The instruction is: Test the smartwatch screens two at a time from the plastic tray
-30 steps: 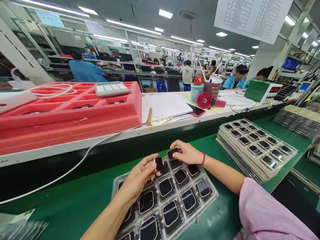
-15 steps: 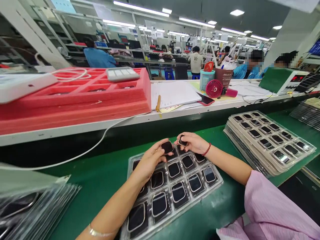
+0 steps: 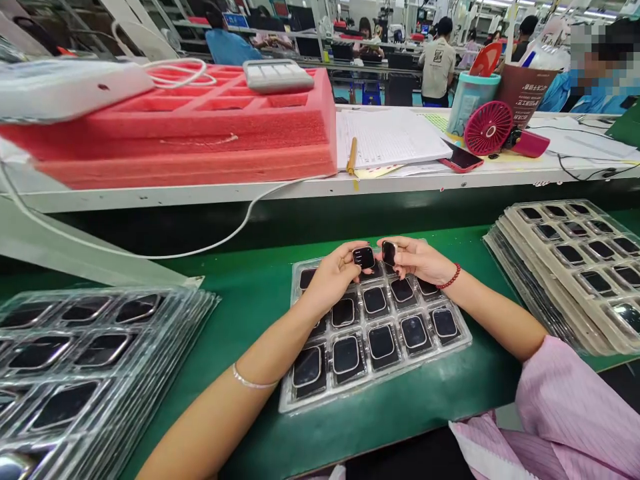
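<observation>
My left hand (image 3: 336, 275) holds a square watch-like device (image 3: 364, 258) between thumb and fingers, its dark screen showing small light text. Close beside it, my right hand (image 3: 417, 259) pinches a second device (image 3: 389, 253), tilted, with a dark face. Both are held over the back part of a clear plastic tray (image 3: 375, 379) on the green work surface. Rows of square dark-screened devices sit in the tray's pockets, one of them (image 3: 375, 300) just below my hands. My hands cover some back pockets.
Stacked trays of devices stand at the left (image 3: 100, 353) and right (image 3: 565, 267). Behind, a white shelf (image 3: 400, 183) bears red foam (image 3: 200, 147), papers (image 3: 390, 137), a phone (image 3: 463, 158), a pink fan (image 3: 489, 129) and a cup (image 3: 473, 100). A white cable hangs in front. People sit beyond.
The camera view has tilted down and shifted left. The left device's screen, dark before, now shows light text. The right device is turned more edge-on. Both hands still hold their devices.
</observation>
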`<act>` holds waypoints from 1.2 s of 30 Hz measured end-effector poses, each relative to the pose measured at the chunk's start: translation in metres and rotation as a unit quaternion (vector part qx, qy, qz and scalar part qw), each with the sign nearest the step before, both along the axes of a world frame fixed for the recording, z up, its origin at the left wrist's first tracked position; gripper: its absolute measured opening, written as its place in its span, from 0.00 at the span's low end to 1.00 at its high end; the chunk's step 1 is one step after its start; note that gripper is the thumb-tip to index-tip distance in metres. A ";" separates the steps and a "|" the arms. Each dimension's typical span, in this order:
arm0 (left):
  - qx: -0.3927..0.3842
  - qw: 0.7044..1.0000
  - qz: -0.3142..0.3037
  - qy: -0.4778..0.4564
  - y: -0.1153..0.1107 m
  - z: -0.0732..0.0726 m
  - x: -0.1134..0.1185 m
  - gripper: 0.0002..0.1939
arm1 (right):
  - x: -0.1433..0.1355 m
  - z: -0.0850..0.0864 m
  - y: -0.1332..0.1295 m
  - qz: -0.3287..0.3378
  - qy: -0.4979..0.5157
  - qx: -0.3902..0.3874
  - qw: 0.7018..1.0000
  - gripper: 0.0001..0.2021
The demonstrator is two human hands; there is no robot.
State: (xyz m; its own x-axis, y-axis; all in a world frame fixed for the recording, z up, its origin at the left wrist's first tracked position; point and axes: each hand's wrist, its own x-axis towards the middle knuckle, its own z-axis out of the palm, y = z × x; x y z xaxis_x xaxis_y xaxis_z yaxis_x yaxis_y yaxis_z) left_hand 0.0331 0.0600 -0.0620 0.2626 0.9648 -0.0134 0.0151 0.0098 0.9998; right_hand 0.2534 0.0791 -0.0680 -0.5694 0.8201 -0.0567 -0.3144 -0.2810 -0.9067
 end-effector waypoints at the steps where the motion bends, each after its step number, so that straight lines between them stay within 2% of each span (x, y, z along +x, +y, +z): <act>1: -0.001 1.000 0.000 0.001 0.000 0.000 0.000 0.27 | 0.000 0.000 0.000 0.001 -0.004 0.002 1.000 0.25; 7: 0.017 1.000 0.007 0.019 0.000 0.000 0.000 0.23 | -0.005 0.000 -0.002 -0.027 -0.041 0.010 0.999 0.24; 11: 0.025 0.999 0.011 0.037 -0.001 0.000 0.001 0.21 | -0.010 -0.001 -0.003 -0.057 -0.072 0.029 0.995 0.17; 16: 0.037 0.997 0.021 0.058 -0.002 0.002 0.001 0.19 | -0.011 0.000 -0.005 -0.068 -0.103 0.077 0.989 0.18; 20: 0.032 0.998 0.018 0.054 -0.003 0.003 0.001 0.19 | -0.010 0.002 -0.006 -0.080 -0.125 0.116 0.982 0.08; 22: 0.029 0.998 0.016 0.052 -0.004 0.004 0.001 0.19 | -0.010 0.003 -0.006 -0.084 -0.133 0.128 0.979 0.07; 24: 0.027 0.999 0.011 0.046 -0.004 0.005 0.001 0.19 | -0.010 0.003 -0.006 -0.083 -0.133 0.129 0.979 0.07; 28: 0.012 0.999 -0.005 0.039 -0.006 0.006 0.001 0.22 | -0.011 0.003 -0.006 -0.073 -0.130 0.134 0.980 0.16; 33: 0.016 0.999 0.002 0.036 -0.006 0.005 0.002 0.22 | -0.009 0.004 -0.006 -0.065 -0.120 0.117 0.984 0.14; 36: 0.015 0.999 0.004 0.034 -0.005 0.004 0.002 0.23 | -0.009 0.004 -0.007 -0.069 -0.104 0.094 0.988 0.19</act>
State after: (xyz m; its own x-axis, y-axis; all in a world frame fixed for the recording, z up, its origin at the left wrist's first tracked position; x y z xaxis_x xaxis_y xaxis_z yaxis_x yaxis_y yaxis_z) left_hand 0.0350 0.0555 -0.0577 0.2542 0.9672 -0.0023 0.0824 -0.0193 0.9964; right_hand 0.2441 0.0725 -0.0637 -0.4432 0.8964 0.0000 -0.1397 -0.0691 -0.9878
